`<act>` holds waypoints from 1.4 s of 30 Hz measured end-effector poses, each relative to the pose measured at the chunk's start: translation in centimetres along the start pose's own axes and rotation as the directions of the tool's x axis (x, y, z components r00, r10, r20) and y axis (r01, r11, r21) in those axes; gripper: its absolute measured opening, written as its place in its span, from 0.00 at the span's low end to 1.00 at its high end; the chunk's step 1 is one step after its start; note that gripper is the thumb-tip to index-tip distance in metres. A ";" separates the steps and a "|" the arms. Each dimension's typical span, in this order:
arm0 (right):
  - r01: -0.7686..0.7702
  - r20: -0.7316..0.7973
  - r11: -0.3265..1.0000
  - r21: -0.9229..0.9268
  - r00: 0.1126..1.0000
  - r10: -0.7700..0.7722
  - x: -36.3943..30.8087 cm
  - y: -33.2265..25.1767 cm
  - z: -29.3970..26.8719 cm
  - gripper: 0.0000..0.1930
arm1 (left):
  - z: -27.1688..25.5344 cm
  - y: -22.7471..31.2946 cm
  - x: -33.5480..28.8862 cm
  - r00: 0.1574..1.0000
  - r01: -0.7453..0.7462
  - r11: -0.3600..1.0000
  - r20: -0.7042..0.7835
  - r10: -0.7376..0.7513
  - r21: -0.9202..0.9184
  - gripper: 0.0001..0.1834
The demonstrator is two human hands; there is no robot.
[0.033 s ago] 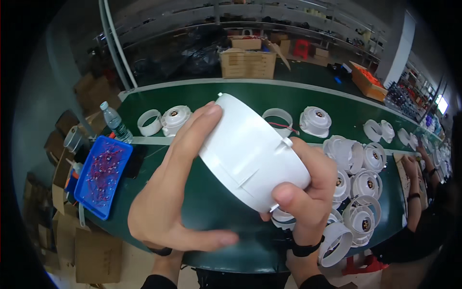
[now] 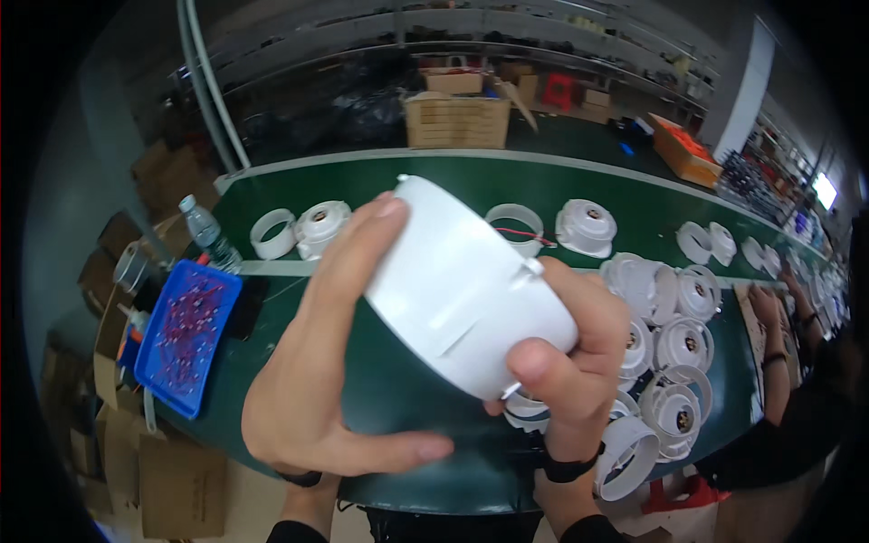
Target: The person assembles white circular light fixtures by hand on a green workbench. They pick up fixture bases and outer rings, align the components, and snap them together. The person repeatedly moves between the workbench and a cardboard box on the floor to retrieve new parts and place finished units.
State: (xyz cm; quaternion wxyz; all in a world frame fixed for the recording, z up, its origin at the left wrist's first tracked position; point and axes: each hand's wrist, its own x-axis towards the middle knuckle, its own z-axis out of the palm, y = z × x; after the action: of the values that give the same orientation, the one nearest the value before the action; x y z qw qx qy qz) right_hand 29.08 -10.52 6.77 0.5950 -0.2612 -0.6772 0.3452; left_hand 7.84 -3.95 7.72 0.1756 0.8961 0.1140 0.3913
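Observation:
A white plastic ring-shaped housing (image 2: pixel 466 290) with small tabs on its edges is held up, tilted, above the green table. My right hand (image 2: pixel 575 353) grips its lower right end, with the thumb on the near side; the fingers behind are partly hidden. My left hand (image 2: pixel 312 353) is spread beside the upper left end. Its fingertips rest against that edge, while the thumb stretches out below, away from the housing. Inside the housing nothing can be seen from this angle.
White round motor units (image 2: pixel 681 347) and rings crowd the right side. More stand along the back, including a loose ring (image 2: pixel 272 234). At left are a blue tray (image 2: pixel 187 339) of red-wired parts and a water bottle (image 2: pixel 210 233). A co-worker's arm (image 2: pixel 774 362) shows at far right.
The whole view has shifted slightly, with the table's contents appearing a little further left. Both hands and the housing keep nearly the same pose.

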 end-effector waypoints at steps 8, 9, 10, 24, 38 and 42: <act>0.343 0.050 0.872 -0.349 0.936 -0.348 0.7 2.1 -0.7 0.14 | 3.6 1.9 0.9 0.889 0.354 0.890 -0.194 -0.416 -0.287 0.62; 0.395 0.058 0.846 -0.358 0.914 -0.402 1.0 2.3 -0.2 0.13 | 3.1 2.0 0.7 0.898 0.343 0.917 -0.216 -0.384 -0.206 0.62; 0.376 0.095 0.847 -0.375 0.925 -0.368 1.1 2.0 0.1 0.14 | 2.6 1.9 0.4 0.904 0.333 0.935 -0.240 -0.352 -0.120 0.61; -0.056 -0.113 0.845 -0.533 0.994 -0.005 0.0 0.3 2.2 0.16 | 0.8 -3.7 1.1 0.993 -0.117 0.993 -0.039 0.116 -0.033 0.40; 0.008 0.009 0.839 -0.543 1.000 -0.003 0.8 1.6 0.4 0.18 | -1.6 -22.6 -11.5 0.089 0.839 -0.059 -0.243 -0.966 0.541 0.47; -0.067 -0.061 0.860 -0.505 0.997 0.042 0.5 2.0 0.8 0.19 | -1.8 -22.3 -11.4 0.047 0.879 -0.104 -0.303 -0.952 0.464 0.46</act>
State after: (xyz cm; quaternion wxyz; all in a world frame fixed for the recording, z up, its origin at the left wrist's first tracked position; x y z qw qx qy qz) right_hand 28.06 -8.99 5.45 0.5116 -0.4354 -0.7220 0.1655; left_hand -2.65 12.92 -7.70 0.1399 0.5932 0.7912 0.0506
